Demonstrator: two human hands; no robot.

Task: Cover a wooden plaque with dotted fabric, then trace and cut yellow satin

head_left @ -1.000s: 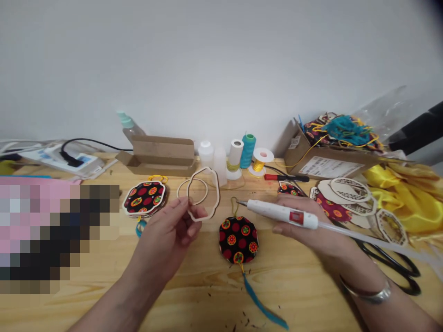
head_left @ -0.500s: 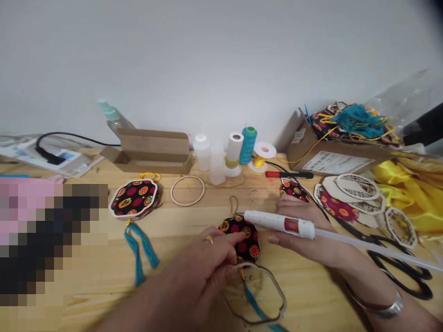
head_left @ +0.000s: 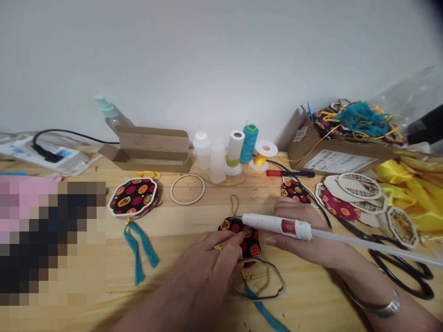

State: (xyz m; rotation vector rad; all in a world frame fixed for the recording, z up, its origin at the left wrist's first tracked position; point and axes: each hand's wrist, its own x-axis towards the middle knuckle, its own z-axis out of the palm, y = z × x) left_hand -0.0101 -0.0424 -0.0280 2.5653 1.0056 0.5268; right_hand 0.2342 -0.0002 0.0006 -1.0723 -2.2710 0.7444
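Observation:
My right hand [head_left: 297,230] is wrapped round a white hot glue gun [head_left: 256,222] with a clear glue stick trailing out of its back. Its nozzle rests at the top edge of a black floral fabric piece [head_left: 255,249], beside an olive cord loop [head_left: 234,203]. With its fingertips on that piece, my left hand [head_left: 214,258] also holds a thin wavy-edged frame [head_left: 282,290] low down between thumb and fingers; the exact grip is partly hidden. Below the piece hangs a teal ribbon [head_left: 266,316], passing under the frame.
Left stands a stack of framed floral pieces [head_left: 134,198] with a teal tassel. A wooden ring [head_left: 188,202], bottles [head_left: 218,163], thread spools [head_left: 249,145] and an open cardboard box [head_left: 152,161] line the back. Black scissors [head_left: 401,263], wooden frames [head_left: 403,226] and a filled carton [head_left: 332,159] are right.
My left hand has shifted slightly right and its fingers have curled over the fabric piece. The frame has tilted a little and its lower edge has risen. The glue gun has moved slightly left.

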